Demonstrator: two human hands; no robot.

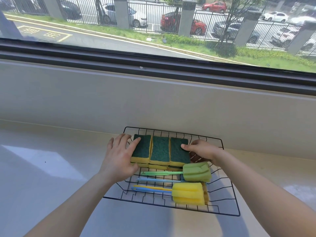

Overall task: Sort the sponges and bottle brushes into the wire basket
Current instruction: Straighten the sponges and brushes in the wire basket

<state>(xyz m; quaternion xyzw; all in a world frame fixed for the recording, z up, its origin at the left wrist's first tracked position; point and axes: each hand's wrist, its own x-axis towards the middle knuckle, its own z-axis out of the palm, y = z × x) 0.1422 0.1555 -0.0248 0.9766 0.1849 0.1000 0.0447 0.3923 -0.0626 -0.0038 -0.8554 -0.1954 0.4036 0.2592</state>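
Evidently tidying: left hand (118,156) and right hand (201,150), fingers spread flat, grasping nothing, bracket the sponges (159,150) in the basket (229,194). Press inward evenly, gently.

Both hands forward, left (119,157) and right (202,151), fingers spread flat

Two bare, sleeveless forearms (82,199)

Yellow painted signs (41,32) on road (102,40) outside window, inside yellow box. Look like Chinese words, seen upside down, too blurry to read. No other words or numbers.
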